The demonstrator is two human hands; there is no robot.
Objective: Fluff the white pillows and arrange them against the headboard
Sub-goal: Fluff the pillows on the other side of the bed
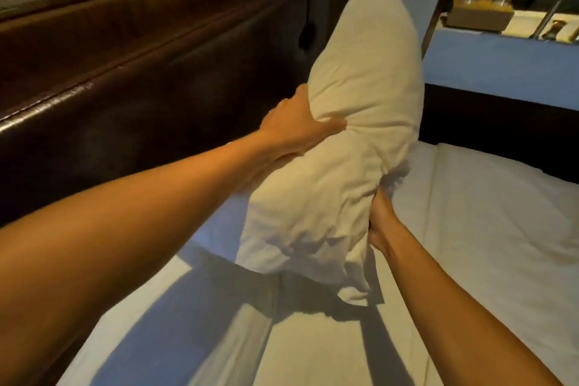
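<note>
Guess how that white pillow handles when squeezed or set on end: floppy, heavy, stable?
Probably soft: the pillow dents and wrinkles where the left hand and right hand press in. Likely light for its bulk, held clear of the bed. Stood on end, it would likely slump unless leaned against the headboard.

Dim, warm light falls from behind me, my arms throw hard shadows across the sheet [470, 244], edges bend.
</note>
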